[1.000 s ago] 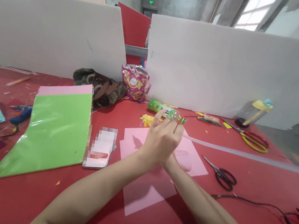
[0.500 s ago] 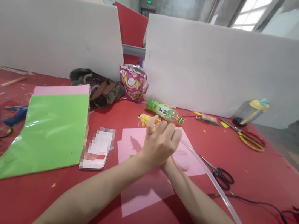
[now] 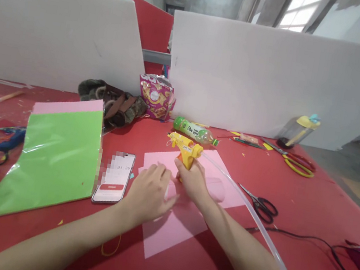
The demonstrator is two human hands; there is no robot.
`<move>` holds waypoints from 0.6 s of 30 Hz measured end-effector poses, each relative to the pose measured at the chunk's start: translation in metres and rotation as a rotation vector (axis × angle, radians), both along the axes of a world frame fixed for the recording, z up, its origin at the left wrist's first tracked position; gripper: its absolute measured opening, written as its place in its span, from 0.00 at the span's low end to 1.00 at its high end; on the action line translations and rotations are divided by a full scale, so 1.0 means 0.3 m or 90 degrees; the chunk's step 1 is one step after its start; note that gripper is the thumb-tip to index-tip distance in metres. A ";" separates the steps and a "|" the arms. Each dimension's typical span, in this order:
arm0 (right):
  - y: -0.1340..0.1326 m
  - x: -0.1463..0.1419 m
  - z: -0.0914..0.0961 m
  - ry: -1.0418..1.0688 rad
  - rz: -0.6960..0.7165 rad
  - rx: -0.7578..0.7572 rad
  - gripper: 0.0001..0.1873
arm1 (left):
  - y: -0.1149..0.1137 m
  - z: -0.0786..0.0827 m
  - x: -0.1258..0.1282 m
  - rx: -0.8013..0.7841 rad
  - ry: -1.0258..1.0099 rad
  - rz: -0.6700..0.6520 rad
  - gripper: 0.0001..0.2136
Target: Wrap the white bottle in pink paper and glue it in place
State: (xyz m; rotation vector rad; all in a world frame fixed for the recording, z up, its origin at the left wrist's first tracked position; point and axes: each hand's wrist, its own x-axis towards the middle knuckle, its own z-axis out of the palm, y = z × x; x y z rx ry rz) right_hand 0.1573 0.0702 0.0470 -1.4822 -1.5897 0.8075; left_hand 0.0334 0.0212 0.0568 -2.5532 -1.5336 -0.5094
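My right hand (image 3: 195, 183) grips the handle of a yellow hot glue gun (image 3: 188, 148), its nozzle pointing away to the left. A long clear glue stick (image 3: 259, 226) runs out of the gun's back, over my right forearm, toward the lower right. Below both hands lie overlapping pink sheets (image 3: 173, 237). On them, right of my right hand, rests a curved pink piece (image 3: 215, 189). My left hand (image 3: 149, 194) is low over the sheets' left part, thumb apart from the bent fingers. Its fingertips are partly hidden, so contact with the sheet is unclear.
A phone (image 3: 115, 179) and green sheets in a clear sleeve (image 3: 59, 156) lie left. Behind are a green-capped bottle (image 3: 194, 130), a snack bag (image 3: 156, 97) and a camouflage item (image 3: 112, 103). Black scissors (image 3: 262, 208) and a dark cord (image 3: 301, 237) lie right.
My hands, earlier crossed together over the pink sheets, are now apart. The left has moved left and down. The glue gun, mostly hidden before, now shows raised in my right hand.
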 end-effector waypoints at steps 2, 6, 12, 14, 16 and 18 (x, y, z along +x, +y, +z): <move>-0.003 -0.002 0.003 0.021 0.006 -0.013 0.14 | 0.028 -0.026 -0.027 -0.053 -0.098 0.015 0.17; -0.010 -0.001 -0.007 0.073 -0.010 -0.013 0.13 | 0.086 -0.067 -0.027 -0.277 -0.309 -0.082 0.17; 0.012 0.032 -0.006 0.205 0.060 -0.051 0.13 | 0.094 -0.077 0.003 -0.391 -0.369 -0.041 0.12; 0.028 0.089 0.021 0.137 0.055 -0.023 0.15 | 0.083 -0.075 0.002 -0.413 -0.398 -0.023 0.15; 0.041 0.169 0.052 0.014 0.004 0.010 0.16 | 0.074 -0.075 -0.001 -0.436 -0.428 -0.012 0.17; 0.047 0.256 0.072 -0.075 -0.094 0.038 0.16 | 0.068 -0.078 -0.001 -0.445 -0.446 -0.012 0.17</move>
